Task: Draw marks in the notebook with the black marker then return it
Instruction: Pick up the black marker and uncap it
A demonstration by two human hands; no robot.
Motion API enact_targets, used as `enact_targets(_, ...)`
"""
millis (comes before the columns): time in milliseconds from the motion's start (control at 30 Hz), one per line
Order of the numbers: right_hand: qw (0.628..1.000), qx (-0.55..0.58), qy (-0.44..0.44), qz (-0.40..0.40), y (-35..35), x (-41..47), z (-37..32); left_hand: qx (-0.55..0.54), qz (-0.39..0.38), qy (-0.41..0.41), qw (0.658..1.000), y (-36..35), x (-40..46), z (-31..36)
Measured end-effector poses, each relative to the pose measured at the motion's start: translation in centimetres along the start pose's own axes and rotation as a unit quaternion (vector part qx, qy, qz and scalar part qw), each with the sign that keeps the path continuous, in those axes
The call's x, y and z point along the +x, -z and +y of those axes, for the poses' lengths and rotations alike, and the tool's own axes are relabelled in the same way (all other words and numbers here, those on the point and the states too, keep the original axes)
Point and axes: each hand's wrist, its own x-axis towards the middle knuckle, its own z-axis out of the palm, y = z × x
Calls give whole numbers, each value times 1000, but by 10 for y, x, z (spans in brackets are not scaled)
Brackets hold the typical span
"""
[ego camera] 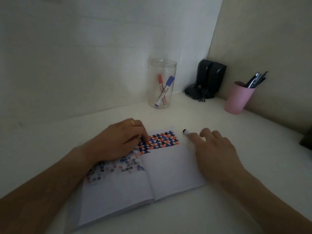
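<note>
An open notebook (168, 171) lies on the white desk, its right page bearing rows of black, blue and red marks (160, 141) along the top. My left hand (118, 142) rests flat on the left page, fingertips at the marks. The black marker (186, 132), white-bodied with a black end, lies on the desk just past the notebook's top right corner. My right hand (214, 147) is over the right page's edge, its fingers spread and a fingertip touching the marker; most of the marker is hidden under the hand. A clear jar (162, 65) stands behind.
The jar holds a red marker (160, 83) and a blue marker (166, 89). Black speakers (209, 76) with cables sit in the corner. A pink cup (238, 98) with pens stands at the right wall. A dark object (306, 141) is at the right edge.
</note>
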Motion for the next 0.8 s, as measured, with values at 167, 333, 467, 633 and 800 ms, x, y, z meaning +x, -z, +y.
enact_targets(167,999,-11,27,-12,17,17,-13,1,13,-8,1000,1,-4,2)
enact_targets(333,965,238,46,95,25,50,-31,6,30,-23,999,2,-6,5)
enact_targets(467,769,640,0,-4,14,58,-44,54,66,-35,996,3,-5,10)
enact_targets(633,543,834,-41,-87,-4,53,-48,103,122,-68,985,5,-3,16)
enact_targets(800,556,829,-50,-40,-6,50,-52,143,155,-58,976,4,0,20)
